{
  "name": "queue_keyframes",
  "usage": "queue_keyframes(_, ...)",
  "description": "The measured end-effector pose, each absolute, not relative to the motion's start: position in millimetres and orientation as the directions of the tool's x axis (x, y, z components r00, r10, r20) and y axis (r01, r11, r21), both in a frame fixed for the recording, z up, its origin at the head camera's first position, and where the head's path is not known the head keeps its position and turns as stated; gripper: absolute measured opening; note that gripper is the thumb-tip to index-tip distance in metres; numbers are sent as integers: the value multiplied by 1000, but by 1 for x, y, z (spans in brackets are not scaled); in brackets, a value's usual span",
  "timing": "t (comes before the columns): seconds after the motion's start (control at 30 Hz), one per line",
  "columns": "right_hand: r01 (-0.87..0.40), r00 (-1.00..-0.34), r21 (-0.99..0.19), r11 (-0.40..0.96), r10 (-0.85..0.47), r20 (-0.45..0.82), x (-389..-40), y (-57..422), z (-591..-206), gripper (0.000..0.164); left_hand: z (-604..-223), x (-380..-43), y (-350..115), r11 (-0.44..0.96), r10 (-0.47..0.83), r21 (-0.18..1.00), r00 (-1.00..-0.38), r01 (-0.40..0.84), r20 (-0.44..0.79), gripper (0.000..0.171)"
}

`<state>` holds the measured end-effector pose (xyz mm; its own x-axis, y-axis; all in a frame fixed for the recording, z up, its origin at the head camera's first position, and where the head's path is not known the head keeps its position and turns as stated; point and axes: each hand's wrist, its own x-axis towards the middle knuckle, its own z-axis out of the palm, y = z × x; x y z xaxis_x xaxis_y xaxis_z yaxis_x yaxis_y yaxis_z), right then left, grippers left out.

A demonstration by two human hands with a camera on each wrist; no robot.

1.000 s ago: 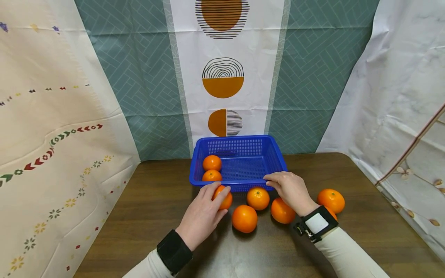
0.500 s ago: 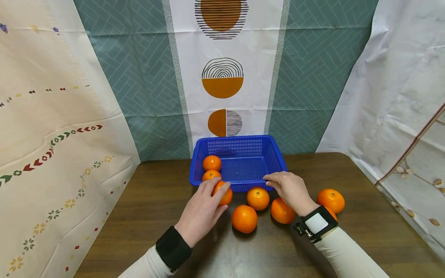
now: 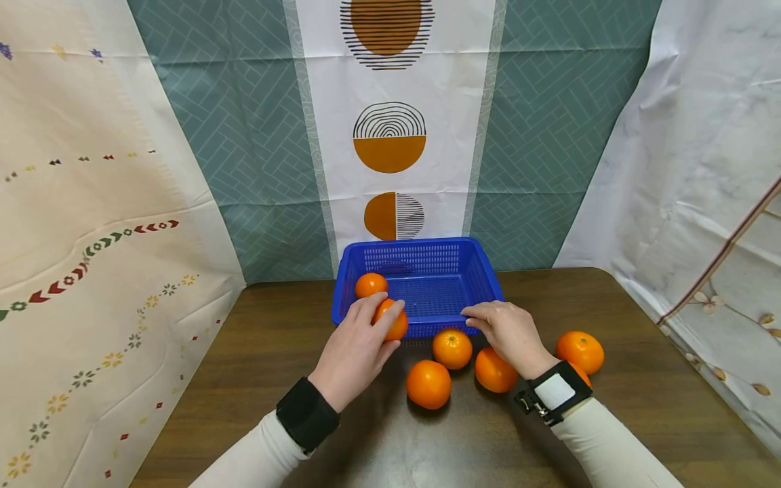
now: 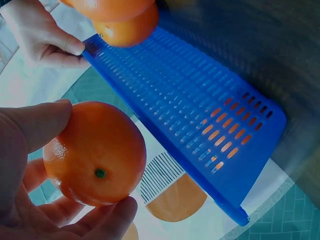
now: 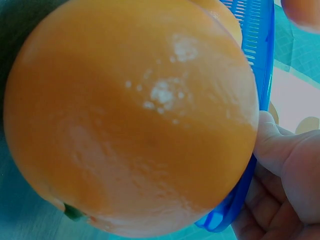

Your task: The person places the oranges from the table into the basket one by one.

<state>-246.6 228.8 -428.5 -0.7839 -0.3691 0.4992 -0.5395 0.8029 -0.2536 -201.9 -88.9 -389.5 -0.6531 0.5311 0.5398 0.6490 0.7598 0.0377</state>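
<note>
By left hand (image 3: 350,349), orange (image 4: 95,150) is being pinched; by right hand (image 3: 509,335), basket rim (image 3: 436,320). Slip is possibly being risked, through orange striking basket rim.

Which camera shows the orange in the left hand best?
The left wrist view, because the orange looks big with its green stem spot showing. In the head view it's smaller, partly covered by the left hand. The right wrist view shows just a piece, probably that orange, at top right.

We lose part of the basket (image 3: 433,320) rim behind the left hand (image 3: 355,347); a wristband (image 3: 555,392) mostly hides one orange (image 3: 583,373).
</note>
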Motion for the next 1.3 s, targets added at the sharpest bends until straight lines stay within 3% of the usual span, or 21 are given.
queue_keyframes(0.7, -539, -786, -260, 801, -368, 497, -247, 230, -427, 19, -372, -232, -83, 762, 526, 75, -682, 643, 508, 65)
queue_keyframes(1.3, -540, -787, -256, 802, -373, 492, -247, 228, -426, 19, -358, -263, -69, 813, 487, 130, -786, 567, 380, 63)
